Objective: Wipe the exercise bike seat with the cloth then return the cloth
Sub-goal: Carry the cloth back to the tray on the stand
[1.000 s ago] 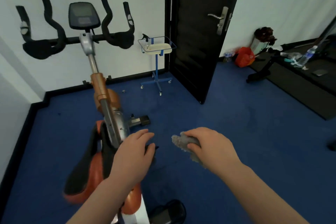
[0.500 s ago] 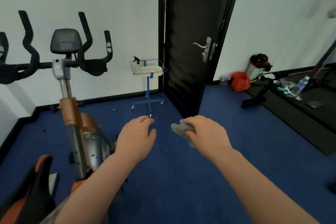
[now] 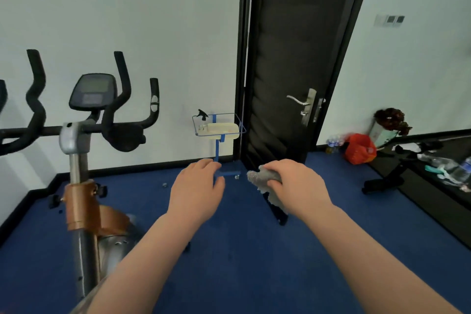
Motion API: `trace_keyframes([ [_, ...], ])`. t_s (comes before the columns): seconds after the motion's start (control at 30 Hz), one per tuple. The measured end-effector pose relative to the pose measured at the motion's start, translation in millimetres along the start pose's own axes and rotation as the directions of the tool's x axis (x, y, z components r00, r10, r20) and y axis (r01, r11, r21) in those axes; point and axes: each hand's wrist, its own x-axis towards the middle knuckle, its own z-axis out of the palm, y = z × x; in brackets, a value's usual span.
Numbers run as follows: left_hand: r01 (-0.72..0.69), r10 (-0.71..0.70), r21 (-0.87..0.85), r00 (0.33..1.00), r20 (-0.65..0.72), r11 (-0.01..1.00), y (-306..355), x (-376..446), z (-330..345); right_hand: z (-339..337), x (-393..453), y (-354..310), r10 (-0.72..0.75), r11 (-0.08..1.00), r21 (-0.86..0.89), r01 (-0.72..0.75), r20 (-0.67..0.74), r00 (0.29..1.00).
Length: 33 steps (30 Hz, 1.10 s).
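My right hand [image 3: 295, 183] is closed around a crumpled grey cloth [image 3: 263, 178], which sticks out to the left of my fingers and hangs a little below them. Beside it, my left hand [image 3: 197, 191] is held out palm down, fingers loosely apart and holding nothing. The exercise bike [image 3: 84, 160] stands at the left, with black handlebars, a console and an orange and silver frame. Its seat is out of view. Beyond my hands, against the wall, a small blue stand with a wire basket [image 3: 219, 126] holds a cream tray and a spray bottle [image 3: 202, 118].
A dark door [image 3: 300, 58] stands ajar right of the stand. Blue carpet [image 3: 254, 250] covers the floor. At the right are a red bag [image 3: 360, 149], a pot of dried flowers [image 3: 390, 120], black equipment [image 3: 397, 176] and plastic bottles [image 3: 462, 169] on a dark mat.
The view has lifted and swung right, so the seat has dropped out of sight. My left hand let go of the bike. Both hands now reach out toward the stand.
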Motion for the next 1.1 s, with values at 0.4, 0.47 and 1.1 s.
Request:
trace_keyframes([
  [0.4, 0.005, -0.007, 0.030, 0.999, 0.045, 1.000, -11, 111, 57, 38, 125, 67, 0.064, 0.996, 0.071, -0.063, -0.018, 0.998],
  [0.47, 0.034, -0.036, 0.029, 0.998, 0.055, 0.999, -16, 128, 70, 49, 145, 79, 0.064, 0.995, 0.082, -0.064, 0.011, 0.998],
  [1.1, 0.191, -0.191, 0.047, 0.982, -0.012, 0.980, -13, 370, 159, 86, 405, 176, -0.079, 0.986, 0.157, 0.059, 0.128, 0.989],
])
